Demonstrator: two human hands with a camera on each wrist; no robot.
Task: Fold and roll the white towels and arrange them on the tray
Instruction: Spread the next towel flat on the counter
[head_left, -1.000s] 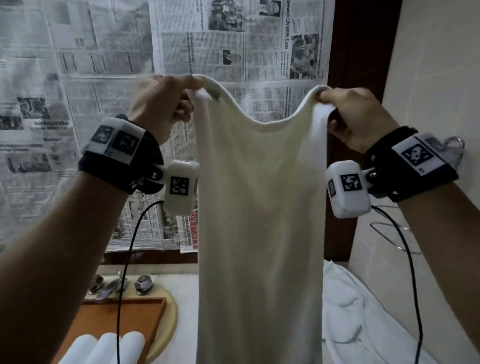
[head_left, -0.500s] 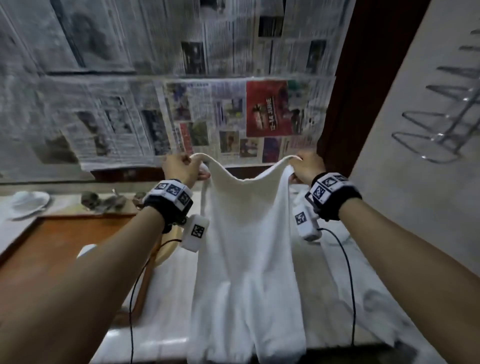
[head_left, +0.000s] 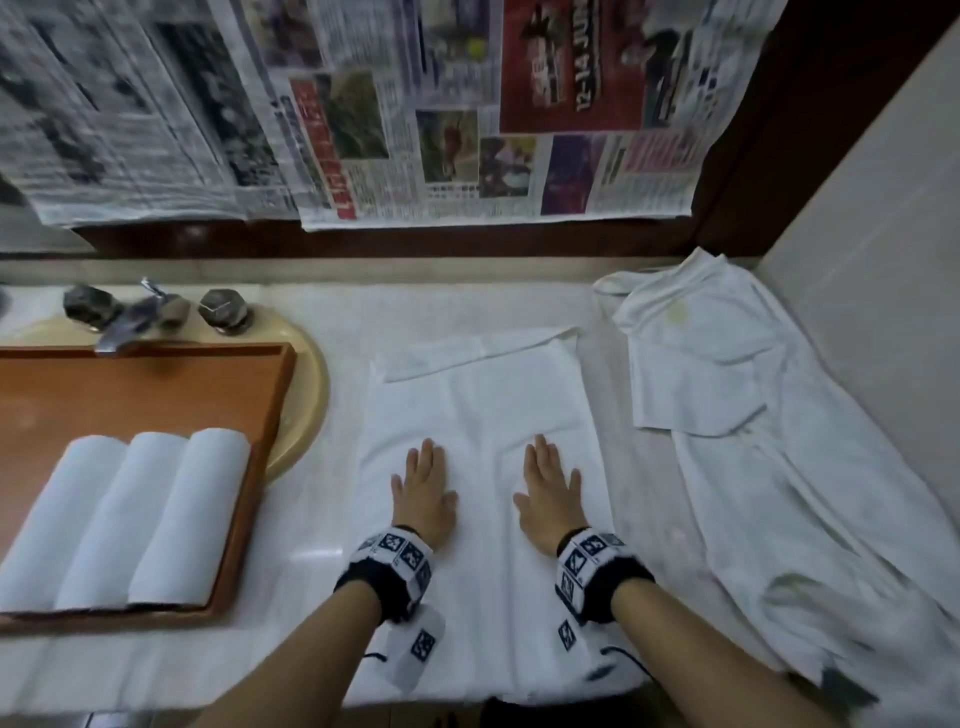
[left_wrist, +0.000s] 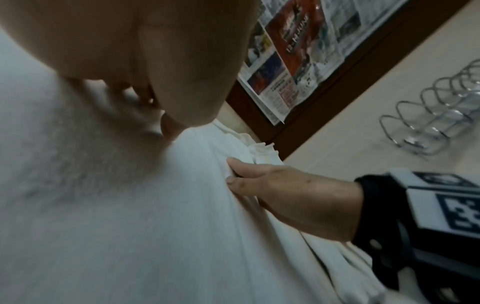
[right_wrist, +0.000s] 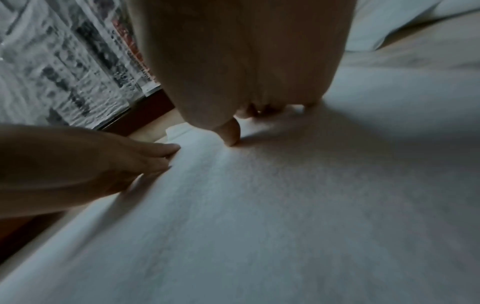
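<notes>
Countertop (head_left: 332, 332), both palms flat on towel (head_left: 483, 405)

A white towel (head_left: 483, 415) lies flat in the middle. Three rolled towels (head_left: 124, 519) sit side by side on the brown tray (head_left: 156, 384), left.

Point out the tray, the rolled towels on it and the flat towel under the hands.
tray (head_left: 130, 395): head view, bare wooden floor.
rolled towels (head_left: 132, 519): head view, middle roll.
flat towel (head_left: 483, 395): head view, smooth part beyond the fingers.
</notes>
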